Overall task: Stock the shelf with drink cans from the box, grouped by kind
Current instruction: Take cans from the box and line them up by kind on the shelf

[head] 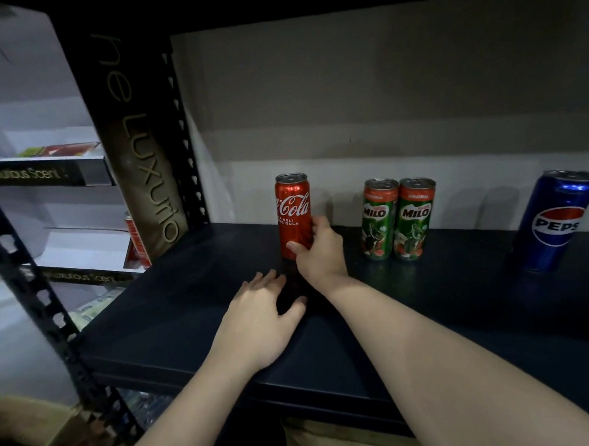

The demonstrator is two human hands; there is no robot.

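A red Coca-Cola can point(292, 206) stands upright on the dark shelf board point(175, 317), left of centre. My right hand point(318, 249) is wrapped around its lower right side. My left hand point(263, 309) lies flat on the board just in front of the can, fingers spread, holding nothing. Two green Milo cans point(397, 217) stand side by side to the right, touching each other. A blue Pepsi can point(555, 221) stands alone at the far right.
A black perforated upright point(182, 133) and a leaning dark printed panel point(139, 156) bound the shelf on the left. Beyond them is a white display unit point(44, 167) with a red can point(137, 241). Brown cardboard point(331, 439) shows below the shelf's front edge.
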